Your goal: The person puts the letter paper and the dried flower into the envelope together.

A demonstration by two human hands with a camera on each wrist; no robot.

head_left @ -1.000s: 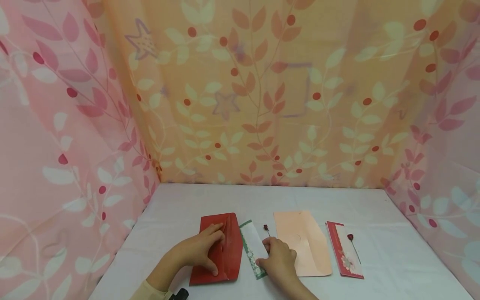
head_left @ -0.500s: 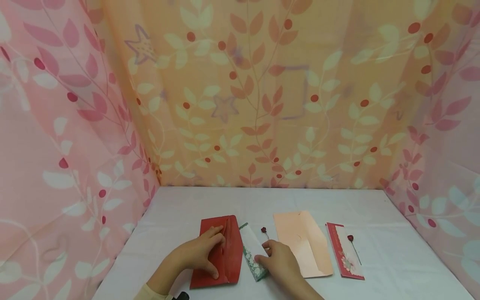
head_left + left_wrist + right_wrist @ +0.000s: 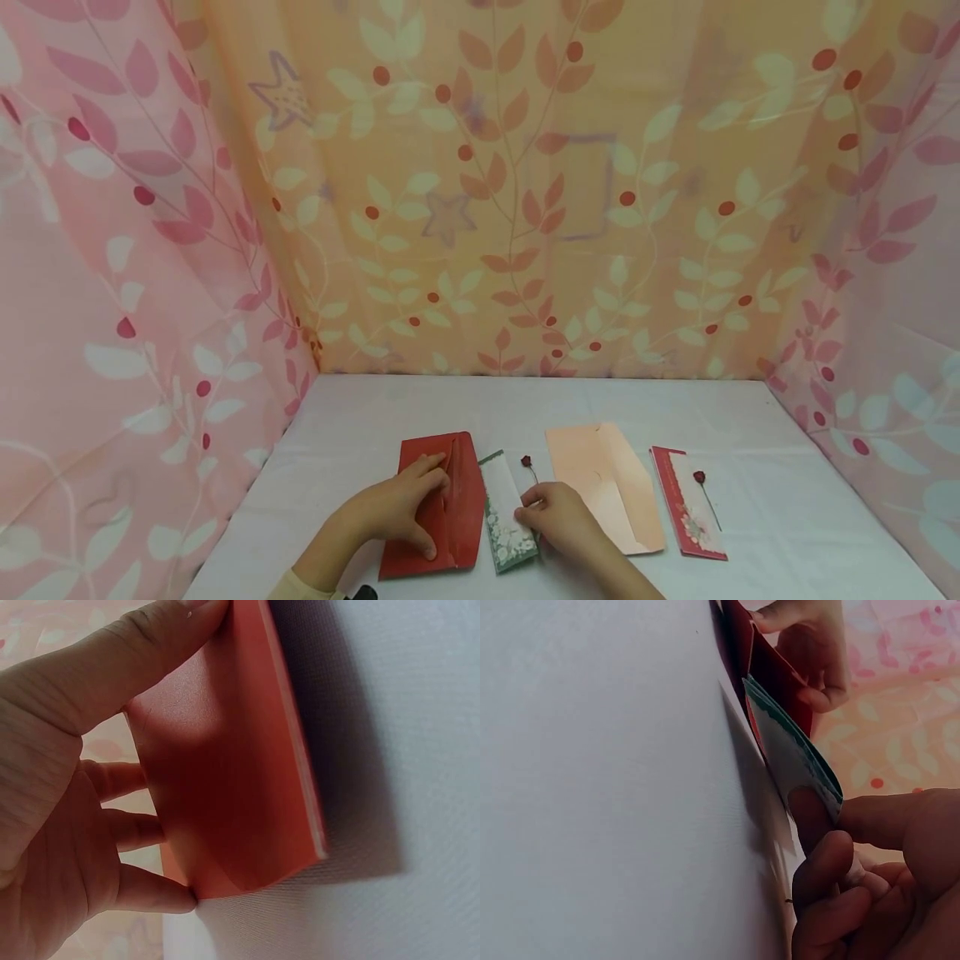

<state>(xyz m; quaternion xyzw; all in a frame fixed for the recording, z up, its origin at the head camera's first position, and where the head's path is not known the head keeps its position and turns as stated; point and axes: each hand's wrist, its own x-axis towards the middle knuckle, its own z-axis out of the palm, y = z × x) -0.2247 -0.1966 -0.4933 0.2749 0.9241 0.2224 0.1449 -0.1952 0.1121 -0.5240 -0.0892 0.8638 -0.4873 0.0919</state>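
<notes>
A red envelope (image 3: pixel 468 508) lies on the white table, its flap toward the right. My left hand (image 3: pixel 401 506) holds it, thumb near the front edge and fingers farther back; the left wrist view shows the thumb and fingers bent around the red paper (image 3: pixel 217 765). Just right of the envelope, my right hand (image 3: pixel 562 517) pinches the right edge of a white card with a green floral border (image 3: pixel 510 521). In the right wrist view, the card (image 3: pixel 787 750) tilts up off the table, its far end beside the envelope's parted edge (image 3: pixel 780 675).
A small dark red rose on a thin stem (image 3: pixel 527 461) lies behind my right hand. To the right are a peach envelope (image 3: pixel 596 475), a red and white floral card (image 3: pixel 686 508) and a second rose (image 3: pixel 700 477). Patterned curtains (image 3: pixel 480 208) surround the table (image 3: pixel 360 408).
The green-bordered card has turned slightly and its near end has shifted toward me. My right hand has moved a little right along it. The left hand keeps its place on the red envelope.
</notes>
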